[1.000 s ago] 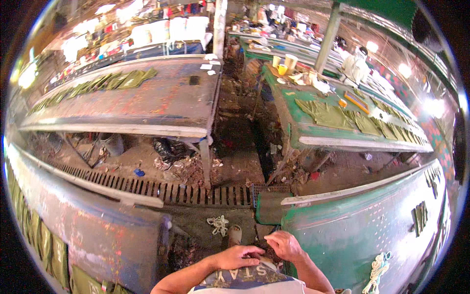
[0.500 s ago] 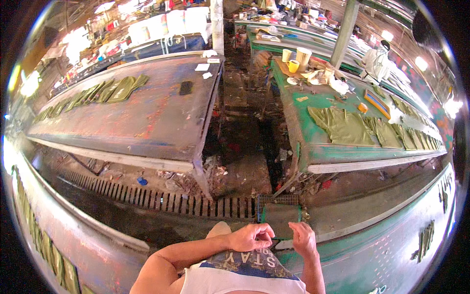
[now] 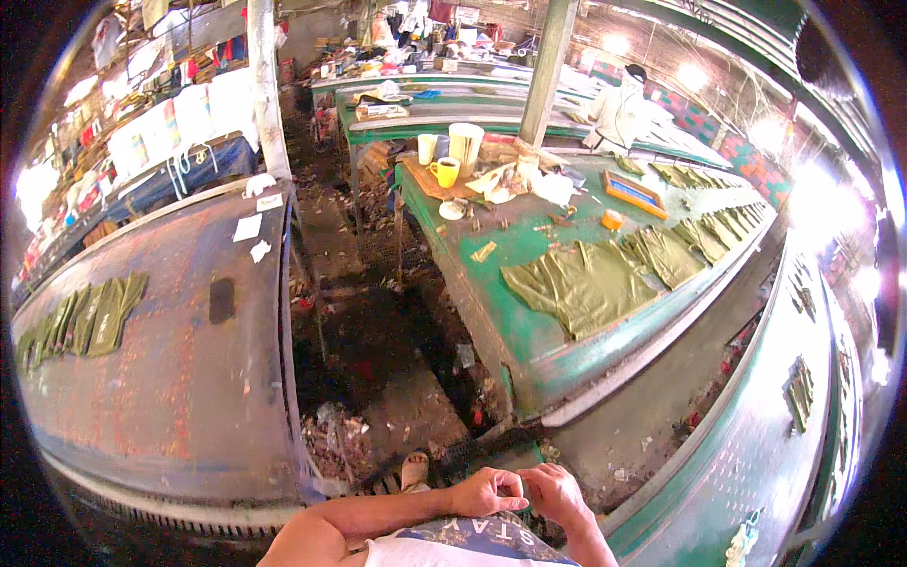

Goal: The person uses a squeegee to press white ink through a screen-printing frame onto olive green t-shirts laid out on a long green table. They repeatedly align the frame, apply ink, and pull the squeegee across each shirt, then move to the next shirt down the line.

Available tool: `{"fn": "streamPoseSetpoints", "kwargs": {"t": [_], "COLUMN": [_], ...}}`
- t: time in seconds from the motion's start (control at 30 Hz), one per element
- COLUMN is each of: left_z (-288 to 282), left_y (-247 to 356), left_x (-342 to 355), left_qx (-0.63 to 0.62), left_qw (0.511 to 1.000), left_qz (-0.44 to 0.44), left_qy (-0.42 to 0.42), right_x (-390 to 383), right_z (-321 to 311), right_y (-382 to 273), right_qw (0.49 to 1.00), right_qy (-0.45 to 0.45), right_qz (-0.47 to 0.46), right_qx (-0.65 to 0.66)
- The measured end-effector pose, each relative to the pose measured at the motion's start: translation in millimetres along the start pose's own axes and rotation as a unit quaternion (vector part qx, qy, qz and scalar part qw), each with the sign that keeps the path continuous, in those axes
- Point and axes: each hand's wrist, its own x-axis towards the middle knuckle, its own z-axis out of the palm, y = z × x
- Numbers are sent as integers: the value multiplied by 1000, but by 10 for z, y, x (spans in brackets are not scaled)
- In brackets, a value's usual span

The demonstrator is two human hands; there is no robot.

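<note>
My left hand (image 3: 487, 491) is in front of my body with its fingers curled into a loose pinch. Right beside it, my right hand (image 3: 557, 494) bends its fingers inward, and the fingertips of both hands meet. Anything between them is too small or hidden to make out. Below the hands is my light sleeveless top (image 3: 463, 543) with a dark printed front. The closest work surface is the green table (image 3: 505, 354) ahead on the right, where an olive garment piece (image 3: 578, 283) lies flat at the near corner, with several more in a row behind it.
A yellow mug (image 3: 444, 171), a white bucket (image 3: 465, 146) and an orange tape roll (image 3: 611, 219) are on that table. To the left is a brown table (image 3: 161, 406) with olive pieces. Between them runs a littered aisle (image 3: 378, 350). A person (image 3: 619, 111) stands far right.
My view has swung right, bringing the green table nearer the middle. My right hand has come in against the left, its fingers now bent. A sandalled foot now shows ahead.
</note>
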Motion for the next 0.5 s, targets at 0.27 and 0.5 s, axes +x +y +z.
{"fn": "streamPoseSetpoints", "kwargs": {"t": [0.27, 0.5], "left_z": [-1479, -2301], "left_y": [141, 242], "left_x": [266, 168], "left_qx": [-58, -20], "left_qw": [995, 988], "left_qz": [49, -17], "left_qy": [58, 155], "right_x": [1905, 2900], "right_z": [-42, 76], "right_y": [-170, -73], "right_qw": [991, 979], "right_qy": [-110, -190], "right_qz": [-60, -55], "right_qx": [-54, -51]}}
